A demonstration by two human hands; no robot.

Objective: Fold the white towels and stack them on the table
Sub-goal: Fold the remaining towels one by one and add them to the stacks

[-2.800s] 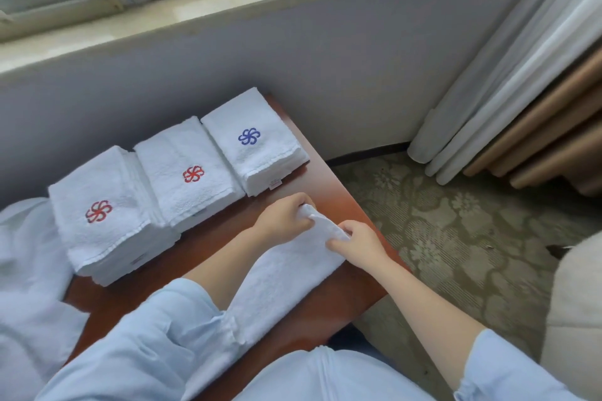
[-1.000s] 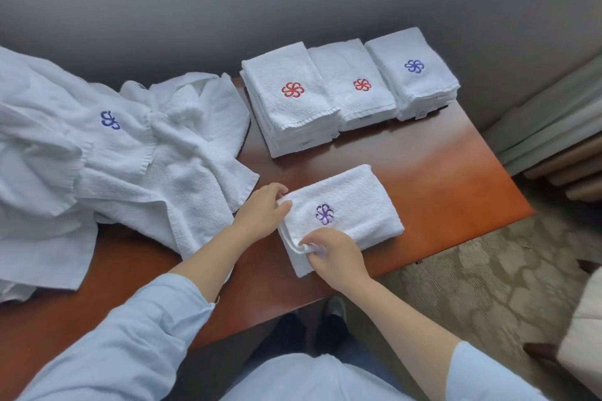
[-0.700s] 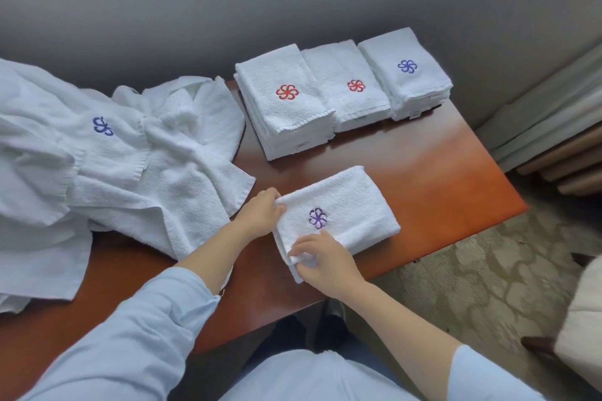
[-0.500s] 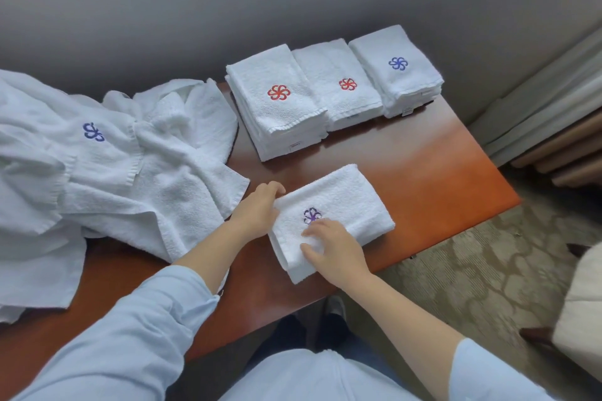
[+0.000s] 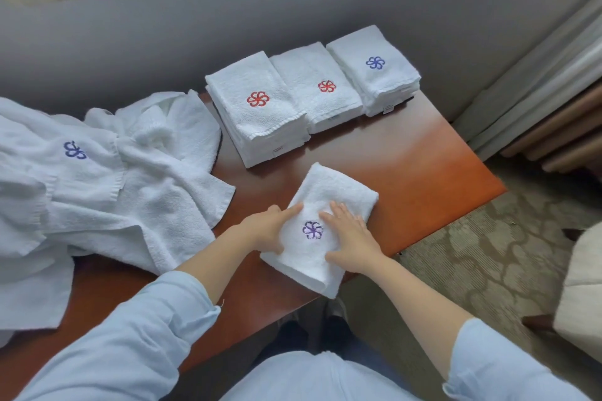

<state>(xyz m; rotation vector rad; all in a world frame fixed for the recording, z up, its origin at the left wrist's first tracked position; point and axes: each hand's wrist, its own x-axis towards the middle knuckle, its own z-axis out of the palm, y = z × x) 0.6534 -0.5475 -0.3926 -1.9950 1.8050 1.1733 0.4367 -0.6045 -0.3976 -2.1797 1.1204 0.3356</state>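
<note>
1. The left hand's fingers [image 5: 290, 209] lie straight and close together on the left part of the folded towel [image 5: 337, 185]; the thumb runs along its near left edge; nothing is pinched.
2. The right hand's fingers [image 5: 338, 210] are straight and slightly spread, flat on the towel's right part.
3. The left hand [image 5: 267, 228] and right hand [image 5: 350, 238] flank the purple emblem [image 5: 312, 229], which shows between them.
4. The folded towel lies at the centre of the frame, on the near edge of the tabletop [image 5: 407, 172]; three folded stacks [image 5: 316, 88] line the far edge; a loose heap of towels [image 5: 130, 179] fills the left.
5. A second ago the right hand pinched the towel's near corner; now it presses flat; the towel has turned more lengthwise away from the person.
</note>
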